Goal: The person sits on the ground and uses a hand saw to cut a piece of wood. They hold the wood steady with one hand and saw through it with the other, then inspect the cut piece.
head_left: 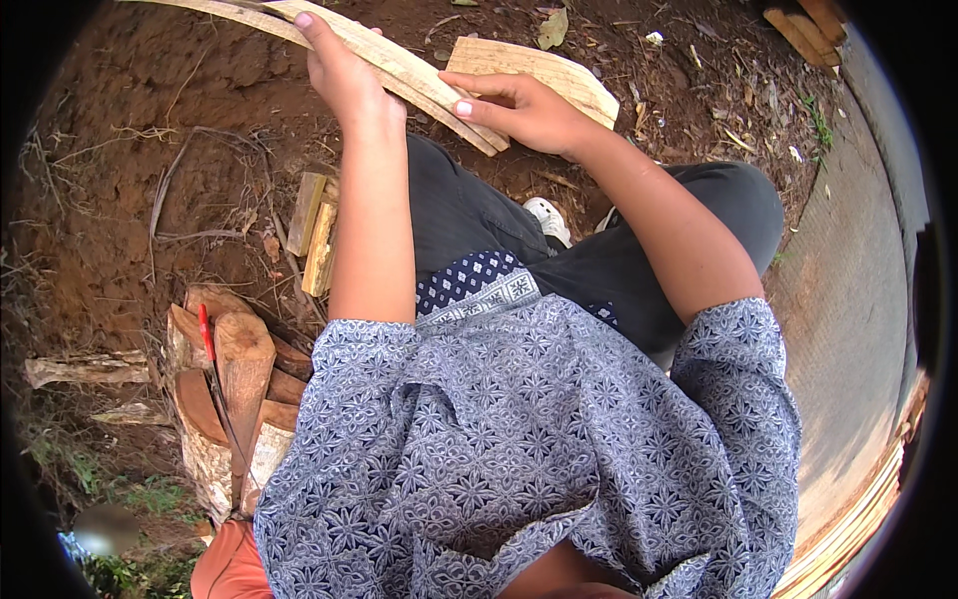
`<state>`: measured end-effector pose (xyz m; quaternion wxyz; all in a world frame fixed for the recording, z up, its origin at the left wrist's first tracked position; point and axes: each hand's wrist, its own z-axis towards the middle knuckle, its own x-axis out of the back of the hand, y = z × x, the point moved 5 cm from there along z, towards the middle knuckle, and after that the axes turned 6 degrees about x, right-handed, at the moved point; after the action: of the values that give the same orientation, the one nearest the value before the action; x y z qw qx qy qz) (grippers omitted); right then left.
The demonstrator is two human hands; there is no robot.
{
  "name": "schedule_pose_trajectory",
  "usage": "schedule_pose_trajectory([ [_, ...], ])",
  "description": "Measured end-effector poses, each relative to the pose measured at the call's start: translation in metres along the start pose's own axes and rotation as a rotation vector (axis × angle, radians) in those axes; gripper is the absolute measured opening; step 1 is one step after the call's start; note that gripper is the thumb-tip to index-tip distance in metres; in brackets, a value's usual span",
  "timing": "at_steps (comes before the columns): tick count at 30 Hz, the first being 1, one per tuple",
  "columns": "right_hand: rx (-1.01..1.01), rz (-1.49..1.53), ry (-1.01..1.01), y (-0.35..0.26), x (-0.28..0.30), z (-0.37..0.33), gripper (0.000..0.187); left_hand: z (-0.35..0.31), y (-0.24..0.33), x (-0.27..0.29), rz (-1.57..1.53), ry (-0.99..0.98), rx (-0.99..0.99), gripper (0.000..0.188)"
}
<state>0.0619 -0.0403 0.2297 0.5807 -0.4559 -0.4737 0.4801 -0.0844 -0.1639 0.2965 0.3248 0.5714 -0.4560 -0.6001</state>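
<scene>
Long pale wooden strips [399,68], lying one against the other, slant from the far left down toward the middle in front of my knees. My left hand [344,78] grips them from below, its thumb laid along the top edge. At their nearer right end, my right hand [519,112] holds the strips between thumb and fingers; some of those fingers are hidden. Just beyond my right hand, a broad flat piece of pale wood [559,75] with a cut-off corner rests on the ground. The far left ends of the strips run out of view.
Split logs [242,349] are piled at my left, with a red-handled tool [207,334] leaning on them. Short wood blocks [317,235] lie by my left forearm. A grey sheet-like surface [843,260] curves along the right, with thin pale strips [848,524] at its near end.
</scene>
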Motion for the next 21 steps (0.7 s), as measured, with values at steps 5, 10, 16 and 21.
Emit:
schedule_pose_trajectory([
  [5,0.003,-0.003,0.002,0.001,-0.001,0.001,0.066,0.001,0.000,0.002,-0.009,-0.011,-0.018,0.086],
  [10,-0.083,-0.022,-0.040,-0.007,-0.002,0.000,0.054,0.002,0.000,0.003,-0.001,-0.020,-0.036,0.086],
  [16,-0.060,-0.012,-0.045,-0.010,-0.001,0.000,0.053,-0.002,-0.001,-0.001,0.001,-0.014,-0.030,0.083],
  [21,-0.054,-0.009,-0.036,-0.008,-0.005,0.001,0.054,0.009,-0.001,-0.001,-0.114,0.077,0.049,0.047],
])
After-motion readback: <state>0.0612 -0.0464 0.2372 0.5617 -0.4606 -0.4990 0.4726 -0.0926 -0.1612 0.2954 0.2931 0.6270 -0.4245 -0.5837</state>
